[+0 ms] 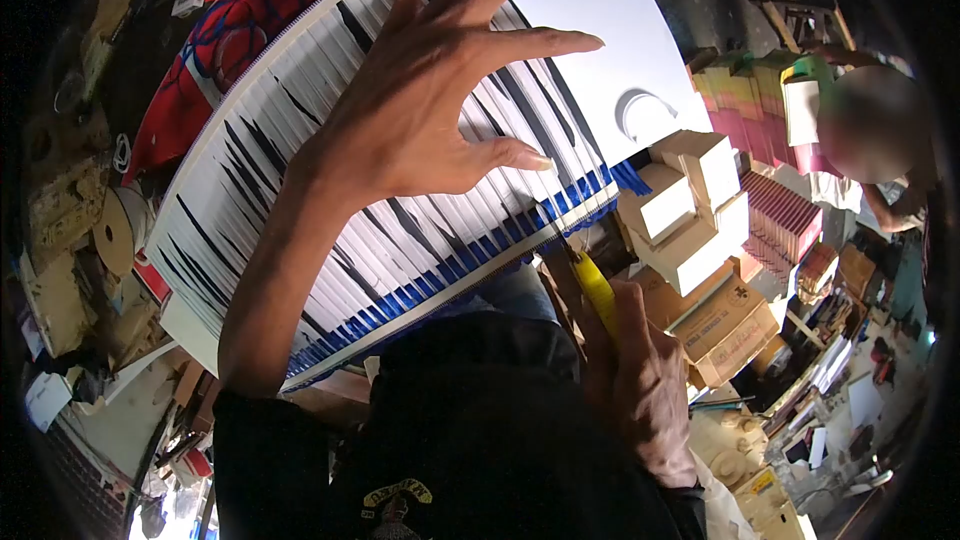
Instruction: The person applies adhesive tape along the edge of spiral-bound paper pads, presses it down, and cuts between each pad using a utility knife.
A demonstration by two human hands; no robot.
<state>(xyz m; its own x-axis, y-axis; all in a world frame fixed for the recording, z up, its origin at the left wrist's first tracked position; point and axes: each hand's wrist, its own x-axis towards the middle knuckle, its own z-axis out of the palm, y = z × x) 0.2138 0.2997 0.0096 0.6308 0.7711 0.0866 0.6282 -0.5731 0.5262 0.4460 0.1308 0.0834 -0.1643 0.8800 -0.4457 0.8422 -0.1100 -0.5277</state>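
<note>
My left hand (410,110) is spread wide over a long row of white paper book blocks (420,230), with dark gaps between them. Its fingers are stretched out, and nothing is held in them. Blue strips (450,268) run along the row's near edge, beside a pale border band. At the near right corner, my right hand (640,370) is wrapped round a yellow-handled cutter (596,290). Its thin metal tip points up at the blue edge; whether it touches cannot be made out.
A white sheet (590,0) lies beyond the row's right end. Cardboard boxes (725,325) and pale blocks (690,200) are stacked at right. Red material with blue cord (235,30) lies at upper left. Another person (875,130) is at far right, near stacked coloured books (745,105).
</note>
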